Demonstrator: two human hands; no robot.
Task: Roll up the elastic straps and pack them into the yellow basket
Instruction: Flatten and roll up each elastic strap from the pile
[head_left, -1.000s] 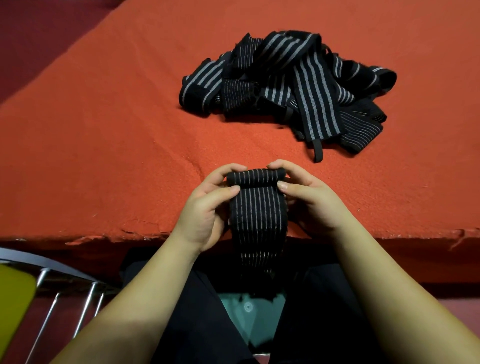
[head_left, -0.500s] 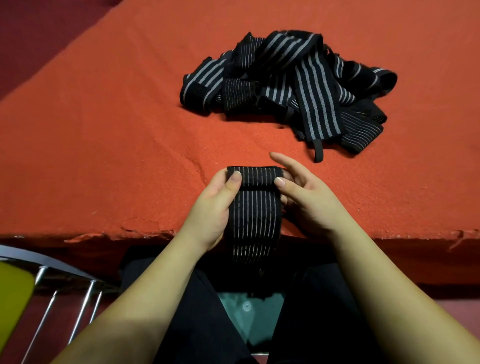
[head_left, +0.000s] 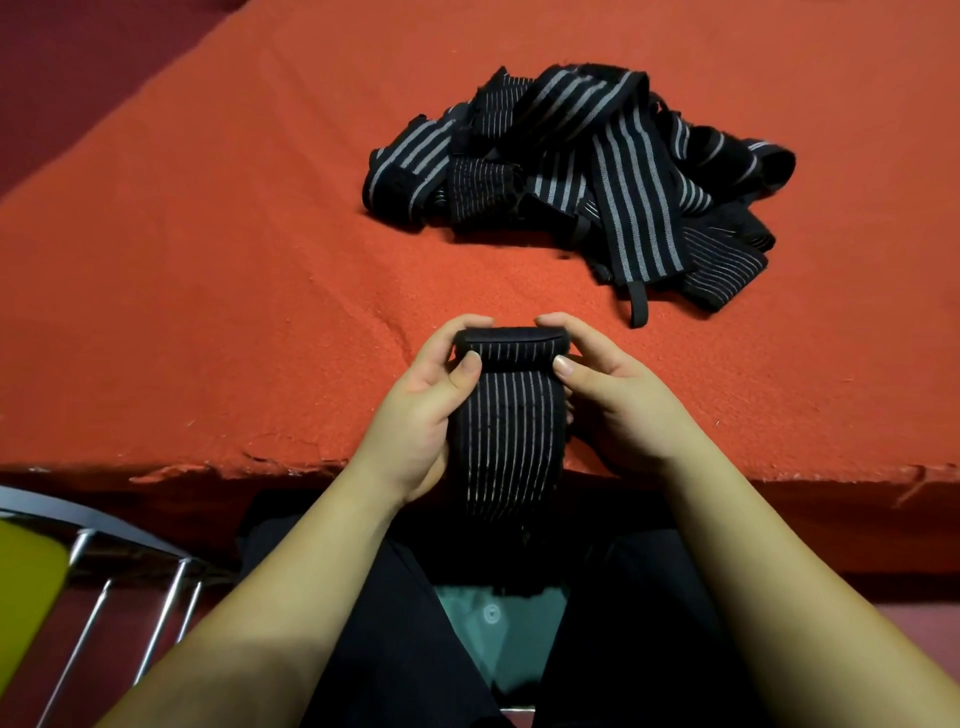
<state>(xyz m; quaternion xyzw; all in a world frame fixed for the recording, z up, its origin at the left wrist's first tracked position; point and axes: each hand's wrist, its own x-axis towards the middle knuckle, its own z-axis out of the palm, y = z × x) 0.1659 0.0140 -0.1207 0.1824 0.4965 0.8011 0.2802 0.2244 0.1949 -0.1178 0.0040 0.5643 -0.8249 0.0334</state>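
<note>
Strap (head_left: 506, 415) at lower centre hangs off the orange table (head_left: 208, 312) edge, its top rolled; left hand (head_left: 423, 415) and right hand (head_left: 618, 410) each pinch a roll end. Best keep edges aligned and tension even while winding. Upper right, loose straps (head_left: 582, 171) lie heaped. Basket unidentifiable; yellow object (head_left: 28, 582) lower left. No readable writing.

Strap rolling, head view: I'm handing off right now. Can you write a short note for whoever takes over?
Left hand and right hand each grip an end of the roll at the top of one strap.
The roll is only begun; the strap's tail hangs over the table edge toward the lap.
The pile of loose straps lies farther back on the table.
No finished rolls in sight. Something yellow shows at lower left, possibly the basket.
</note>
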